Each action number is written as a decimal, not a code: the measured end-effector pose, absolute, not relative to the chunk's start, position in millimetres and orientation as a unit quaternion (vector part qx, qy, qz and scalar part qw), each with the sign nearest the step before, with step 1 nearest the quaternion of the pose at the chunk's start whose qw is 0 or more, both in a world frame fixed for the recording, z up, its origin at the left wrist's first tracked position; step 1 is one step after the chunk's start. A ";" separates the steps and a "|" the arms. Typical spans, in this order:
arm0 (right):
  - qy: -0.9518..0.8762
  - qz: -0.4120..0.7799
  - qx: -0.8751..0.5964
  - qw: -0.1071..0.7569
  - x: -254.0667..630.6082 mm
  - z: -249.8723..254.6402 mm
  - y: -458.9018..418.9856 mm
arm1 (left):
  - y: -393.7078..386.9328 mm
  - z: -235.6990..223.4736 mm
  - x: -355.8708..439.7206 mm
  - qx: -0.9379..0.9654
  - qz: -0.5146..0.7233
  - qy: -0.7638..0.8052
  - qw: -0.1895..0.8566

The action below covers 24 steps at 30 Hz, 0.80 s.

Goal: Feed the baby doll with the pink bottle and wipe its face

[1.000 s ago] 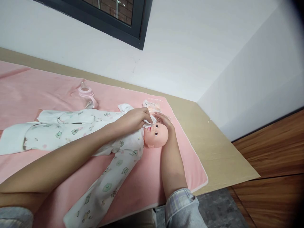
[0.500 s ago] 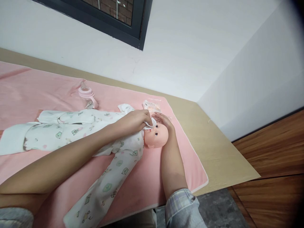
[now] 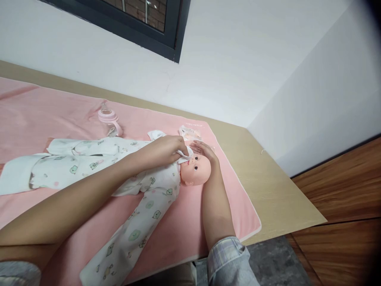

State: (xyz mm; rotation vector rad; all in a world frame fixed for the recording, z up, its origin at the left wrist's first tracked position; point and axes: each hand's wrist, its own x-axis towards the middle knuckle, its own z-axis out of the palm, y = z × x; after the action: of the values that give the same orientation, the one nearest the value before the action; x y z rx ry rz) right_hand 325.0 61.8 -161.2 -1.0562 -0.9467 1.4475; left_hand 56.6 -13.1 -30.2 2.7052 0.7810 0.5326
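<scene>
A baby doll [image 3: 199,172] lies on its back on a pink blanket [image 3: 220,198], dressed in white printed clothes [image 3: 131,174]. My left hand [image 3: 171,149] is closed on a white wipe [image 3: 187,153] at the doll's mouth and chin. My left forearm crosses over the doll's body. Behind the far side of the doll's head, my right hand [image 3: 205,150] rests with its fingers extended and the palm curved along the head. Part of the right palm is hidden by the head.
A pink-topped baby bottle [image 3: 109,119] lies on the blanket beyond the doll's legs. A clear packet [image 3: 190,133] lies past my hands. The wooden table [image 3: 268,198] meets a white wall [image 3: 223,71] with a dark window frame [image 3: 166,49].
My left hand has shifted slightly left with the wipe, from the mouth and nose towards the chin. My right hand and the doll stay in place.
</scene>
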 end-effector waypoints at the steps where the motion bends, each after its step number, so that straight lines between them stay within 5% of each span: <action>1: -0.397 0.605 -0.444 0.528 325.0 -161.2 61.8 | -12.2 -30.0 54.7 0.935 0.182 0.270 0.138; 24: -0.399 0.610 -0.430 0.532 326.1 -164.8 66.3 | -3.8 -42.7 57.5 0.937 0.172 0.257 0.166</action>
State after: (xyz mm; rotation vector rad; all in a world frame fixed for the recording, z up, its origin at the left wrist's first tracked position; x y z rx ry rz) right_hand 326.1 66.3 -164.8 -1.0267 -0.9518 1.4549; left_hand 57.5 -3.8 -42.7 2.6675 0.7306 0.4904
